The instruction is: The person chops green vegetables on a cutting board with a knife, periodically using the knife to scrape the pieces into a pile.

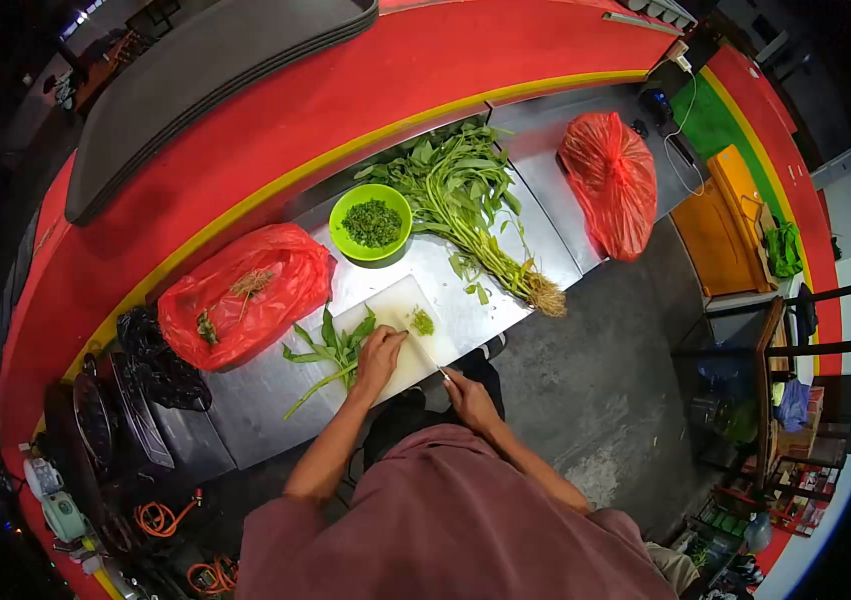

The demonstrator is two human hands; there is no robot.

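Observation:
My left hand (380, 360) is closed round leafy green stems (331, 352) on the white cutting board (401, 300). In my right hand (470, 397) is the handle of a knife (427, 350), its blade lying over the board beside my left fingertips. A small heap of chopped greens (422, 321) sits on the board, just beyond the blade. Behind the board stands a lime green bowl (370, 256) with finely chopped greens inside. To its right lies a large bunch of leafy stems (461, 205) with roots (547, 295) toward the counter's front edge.
An open red plastic bag (246, 345) holding plant scraps lies left on the metal counter (271, 420), beside a black bag (161, 360). A tied red bag (610, 185) sits at the right. A red wall (426, 60) borders the counter's far side.

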